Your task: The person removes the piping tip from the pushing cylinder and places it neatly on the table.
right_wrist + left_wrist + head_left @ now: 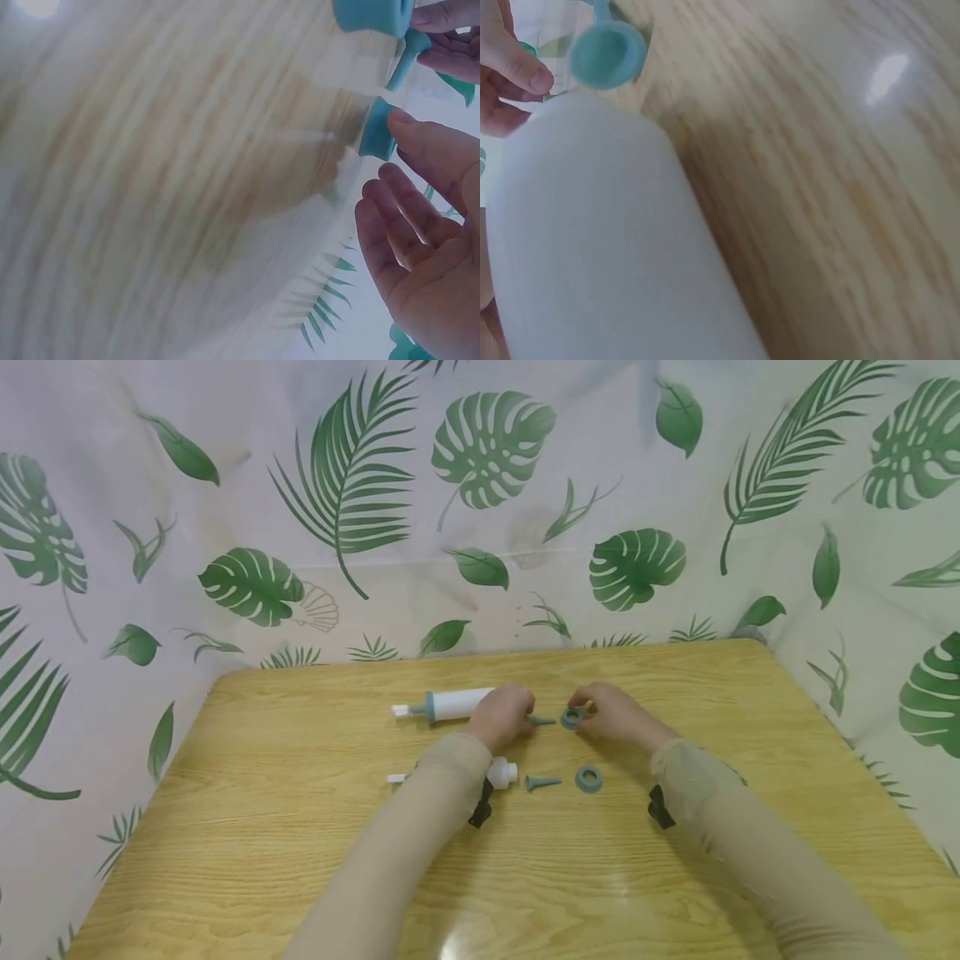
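My left hand (504, 714) is beside the near end of a white cylinder (459, 703) with a blue-grey collar. It pinches a slim blue-grey cone-shaped piece (542, 721), seen as teal (409, 60) in the right wrist view. My right hand (611, 714) holds a blue-grey ring (572, 718) by its edge; in the right wrist view the thumb presses the ring (377, 131) while several other fingers stand apart from it. A second ring (588, 779) and second cone-shaped piece (543, 782) lie nearer me, beside a translucent white part (502, 772) half hidden by my left forearm.
The wooden table (225, 827) meets a leaf-patterned sheet (480, 585) at its back and sides. A large white rounded body (615, 240) fills much of the left wrist view. White prongs (401, 711) stick out past the cylinder's collar.
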Demonstrator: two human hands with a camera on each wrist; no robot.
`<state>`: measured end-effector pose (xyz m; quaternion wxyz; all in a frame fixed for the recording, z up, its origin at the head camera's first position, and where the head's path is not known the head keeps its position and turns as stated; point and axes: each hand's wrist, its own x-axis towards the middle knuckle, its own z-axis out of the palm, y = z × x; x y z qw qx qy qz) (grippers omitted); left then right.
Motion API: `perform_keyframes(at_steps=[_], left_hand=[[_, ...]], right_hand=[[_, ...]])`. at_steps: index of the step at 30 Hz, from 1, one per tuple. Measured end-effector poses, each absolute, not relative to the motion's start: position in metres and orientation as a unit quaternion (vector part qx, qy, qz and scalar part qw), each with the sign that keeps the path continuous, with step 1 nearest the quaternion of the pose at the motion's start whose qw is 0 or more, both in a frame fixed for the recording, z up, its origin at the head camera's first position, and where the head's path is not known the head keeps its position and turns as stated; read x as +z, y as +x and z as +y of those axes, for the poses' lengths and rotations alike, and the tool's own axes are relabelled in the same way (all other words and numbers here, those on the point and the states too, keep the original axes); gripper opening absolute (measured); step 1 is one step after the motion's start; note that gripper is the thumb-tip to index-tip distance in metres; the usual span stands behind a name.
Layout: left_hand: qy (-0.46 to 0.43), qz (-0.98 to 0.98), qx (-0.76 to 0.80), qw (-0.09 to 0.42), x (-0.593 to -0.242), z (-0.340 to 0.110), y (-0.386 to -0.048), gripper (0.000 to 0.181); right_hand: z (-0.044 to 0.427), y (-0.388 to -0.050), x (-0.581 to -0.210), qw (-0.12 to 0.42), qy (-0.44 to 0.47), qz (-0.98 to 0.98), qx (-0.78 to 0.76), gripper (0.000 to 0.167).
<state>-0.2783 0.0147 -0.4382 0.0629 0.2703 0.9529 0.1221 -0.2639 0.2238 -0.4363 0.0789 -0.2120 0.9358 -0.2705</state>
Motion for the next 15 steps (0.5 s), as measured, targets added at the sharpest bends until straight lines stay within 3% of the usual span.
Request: perform_keyframes(at_steps=[9, 15], left_hand=[[0.291, 0.939, 0.182, 0.017, -0.43, -0.01, -0.27, 0.032], [0.302, 0.924, 0.234, -0.012, -0.41, -0.042, -0.25, 0.031]], right_hand=[[0.237, -0.251, -0.43, 0.052, -0.214, 0.937, -0.27, 0.034], [0.25, -0.237, -0.426, 0.041, -0.207, 0.943, -0.258, 0.032]])
